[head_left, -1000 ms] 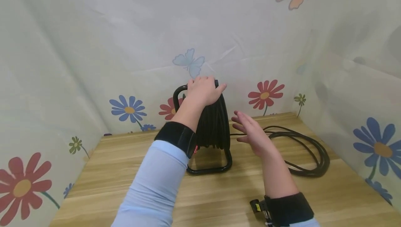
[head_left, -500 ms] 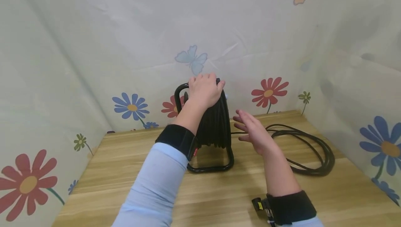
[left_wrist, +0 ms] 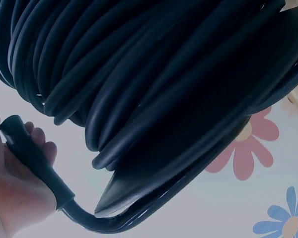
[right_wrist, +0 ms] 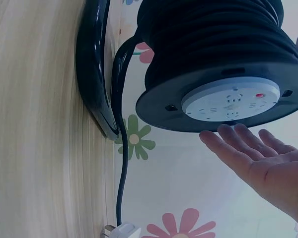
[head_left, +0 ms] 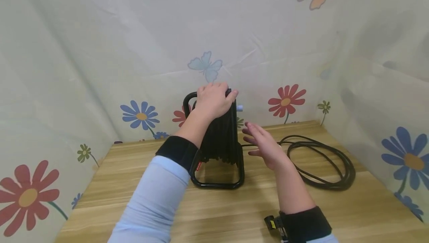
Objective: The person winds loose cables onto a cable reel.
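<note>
A black cable reel with thick black cable wound on its drum stands upright on its tubular frame. My left hand grips the top of that frame; the left wrist view shows the fingers around a black handle sleeve. My right hand is held to the right of the reel, fingers extended, holding nothing. In the right wrist view its fingertips are close to the round white socket panel on the reel's side disc; whether they touch cannot be told.
From the reel, a loose length of black cable runs right and lies in loops on the wooden table. A white plug shows in the right wrist view. Flower-printed fabric walls off the back and sides.
The reel has shifted slightly left, with my left hand still gripping its handle. A light-coloured bit on its right side shows more. My right hand has moved slightly left too, still extended.
</note>
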Tool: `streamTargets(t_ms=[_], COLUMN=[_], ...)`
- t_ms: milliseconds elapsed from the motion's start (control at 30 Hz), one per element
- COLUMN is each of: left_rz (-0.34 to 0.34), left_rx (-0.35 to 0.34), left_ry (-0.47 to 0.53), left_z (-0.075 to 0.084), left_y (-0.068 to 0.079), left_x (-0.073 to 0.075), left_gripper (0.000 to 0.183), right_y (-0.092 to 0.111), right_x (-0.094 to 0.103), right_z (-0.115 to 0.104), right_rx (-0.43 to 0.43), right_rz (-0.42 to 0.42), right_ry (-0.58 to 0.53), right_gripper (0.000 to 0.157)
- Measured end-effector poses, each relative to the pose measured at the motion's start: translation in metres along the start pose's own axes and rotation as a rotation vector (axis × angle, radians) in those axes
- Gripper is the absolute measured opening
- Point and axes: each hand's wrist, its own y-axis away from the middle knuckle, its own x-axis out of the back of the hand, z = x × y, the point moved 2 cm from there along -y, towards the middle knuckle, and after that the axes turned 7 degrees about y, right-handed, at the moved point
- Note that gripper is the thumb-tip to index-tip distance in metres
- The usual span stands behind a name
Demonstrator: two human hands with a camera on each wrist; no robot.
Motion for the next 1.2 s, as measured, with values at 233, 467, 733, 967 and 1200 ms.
streamTargets(t_ms=[233,467,733,967,1200], left_rz=[-0.009,-0.045,-0.084,-0.065,-0.049], left_rx=[-0.032,-0.078,-0.131,-0.17,-0.222], left_ry=[0.058,0.075,0.103,0.129,0.191], left_z=[-0.011,-0.022,-0.042,-0.054,-0.072], left_y=[0.009,0.017,0.029,0.034,0.045], left_x=[0.011,0.02,0.037,0.045,0.049], left_gripper=[0.064,0.051,0.047,0.047,0.043], right_y=[-0.004,-0.006,-0.004,-0.004,-0.001], right_x=[-0.012,-0.028,-0.048,-0.065,-0.076], right_z=[-0.007,-0.011,-0.024,-0.029,-0.029], right_rx=[-0.018,-0.035,-0.008,-0.005,-0.018], right_rz=[-0.001,-0.044,-0.065,-0.072,-0.075], right_ry=[-0.005,-0.006,0.012,0.057,0.103], right_gripper=[0.079,0.081,0.072,0.068,0.067])
